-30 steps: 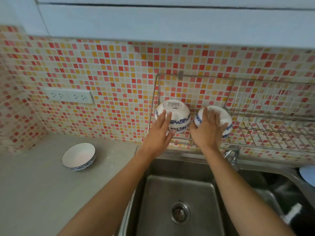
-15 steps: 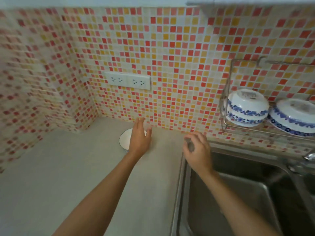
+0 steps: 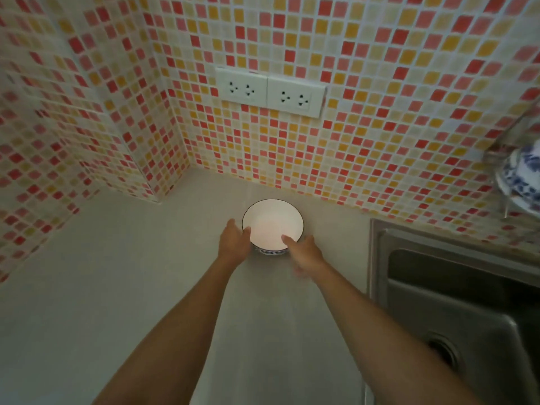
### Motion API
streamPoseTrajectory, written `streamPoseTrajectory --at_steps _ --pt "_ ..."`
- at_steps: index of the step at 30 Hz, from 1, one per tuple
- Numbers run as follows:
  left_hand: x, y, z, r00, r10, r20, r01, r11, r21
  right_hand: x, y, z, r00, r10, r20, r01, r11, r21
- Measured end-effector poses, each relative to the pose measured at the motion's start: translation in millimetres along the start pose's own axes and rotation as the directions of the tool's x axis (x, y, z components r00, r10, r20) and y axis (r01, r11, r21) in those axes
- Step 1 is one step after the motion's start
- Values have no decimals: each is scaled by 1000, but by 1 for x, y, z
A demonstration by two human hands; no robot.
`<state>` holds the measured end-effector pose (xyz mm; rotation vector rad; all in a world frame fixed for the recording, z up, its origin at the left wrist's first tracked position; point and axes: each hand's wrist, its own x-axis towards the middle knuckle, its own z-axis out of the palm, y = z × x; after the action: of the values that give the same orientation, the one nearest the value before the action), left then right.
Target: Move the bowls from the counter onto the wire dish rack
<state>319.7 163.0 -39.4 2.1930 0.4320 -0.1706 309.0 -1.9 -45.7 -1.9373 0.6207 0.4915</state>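
Observation:
A white bowl point(image 3: 273, 222) with a blue pattern outside stands upright on the grey counter point(image 3: 117, 287), close to the tiled wall. My left hand point(image 3: 235, 244) holds its left side, thumb over the rim. My right hand point(image 3: 305, 252), slightly blurred, is at its near right side with the thumb lying over the rim into the bowl. At the right edge of the view, a blue-and-white bowl point(image 3: 523, 176) lies upside down on the blurred wire dish rack point(image 3: 504, 147).
A steel sink point(image 3: 455, 302) is set into the counter to the right of the bowl, below the rack. A double wall socket point(image 3: 270, 93) sits above the bowl. The tiled walls meet in a corner at the left.
Both hands left the two bowls on the rack and went left and down to the bowl on the counter. The view swung left; the rack is now at the right edge.

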Motion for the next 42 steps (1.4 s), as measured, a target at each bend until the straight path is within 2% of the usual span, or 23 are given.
streamPoseTrajectory --at_steps 3,6,9,12,14,16,19,21,23,26,29,33,36,42 --pt "5 -3 6 999 -9 41 10 999 -43 15 4 18 993 81 87 -92 987 135" --pt "5 -7 12 999 -7 37 11 995 -100 18 6 25 989 103 105 -129 950 285" --pt "3 -8 15 997 -66 42 73 975 -210 4 13 21 984 104 143 -146 934 325" --pt "-4 -3 19 981 -139 134 178 919 -351 -21 20 5 983 61 175 -122 922 367" --pt "-16 4 26 975 -143 169 200 897 -394 -40 26 -13 986 30 165 -95 910 403" --pt "-38 18 32 980 -117 160 174 897 -406 -60 37 -35 987 22 157 -86 907 412" --pt "-81 40 46 975 -83 205 164 893 -419 -90 65 -72 996 48 74 -75 909 410" --pt "-111 52 62 968 -33 250 136 902 -410 -105 88 -98 994 37 104 -90 819 567" --pt "-140 66 82 957 34 289 84 919 -386 -121 110 -129 983 -2 185 -137 665 734" --pt "-180 89 114 934 110 339 20 934 -357 -149 142 -175 973 -46 228 -162 568 807" --pt "-218 108 149 918 155 366 -20 938 -347 -171 180 -216 976 -9 218 -182 515 838" --pt "-266 129 197 892 184 413 -35 939 -343 -190 225 -266 985 55 161 -167 511 843" --pt "-299 140 228 874 260 410 -98 921 -376 -201 253 -297 986 76 151 -168 526 834" --pt "-330 140 281 880 298 370 -207 942 -266 -211 296 -340 977 103 185 -211 535 818"
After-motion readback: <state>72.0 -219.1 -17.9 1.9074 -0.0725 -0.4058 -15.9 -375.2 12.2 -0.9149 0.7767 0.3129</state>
